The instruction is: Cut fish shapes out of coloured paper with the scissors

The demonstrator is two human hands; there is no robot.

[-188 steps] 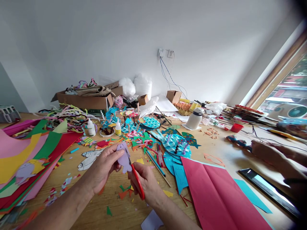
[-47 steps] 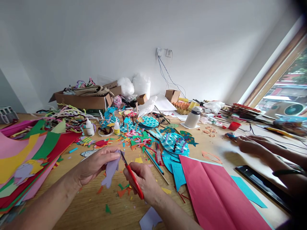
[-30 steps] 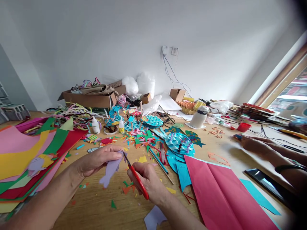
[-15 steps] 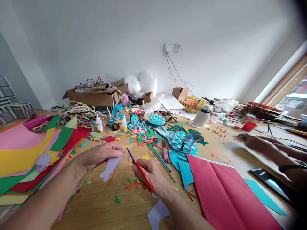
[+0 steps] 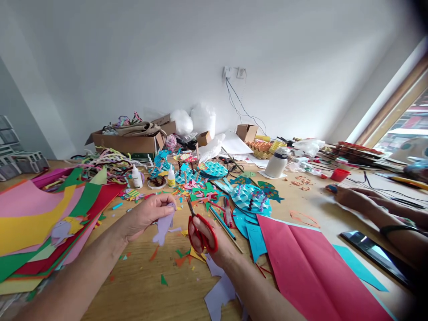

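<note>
Pinched in my left hand (image 5: 149,216) is a lavender paper cutout (image 5: 163,227) with a forked lower end, hanging above the wooden table. My right hand (image 5: 209,238) has its fingers in the handles of red scissors (image 5: 202,232), whose dark blades point up and away, apart from the cutout. Under my right wrist lies a larger lavender paper scrap (image 5: 219,296). Small green and orange scraps (image 5: 182,260) are scattered between my forearms.
Coloured sheets (image 5: 40,218) are stacked at the left. To the right lie blue paper fish (image 5: 250,198), a large red sheet (image 5: 310,263) and a phone (image 5: 374,256). Another person's hands (image 5: 361,200) rest at the far right. Glue bottles (image 5: 136,177) stand behind.
The scissors have turned more upright, showing both handle loops, with the blades farther from the cutout. The lavender cutout has shifted slightly right and turned. The whole view has shifted a little.
</note>
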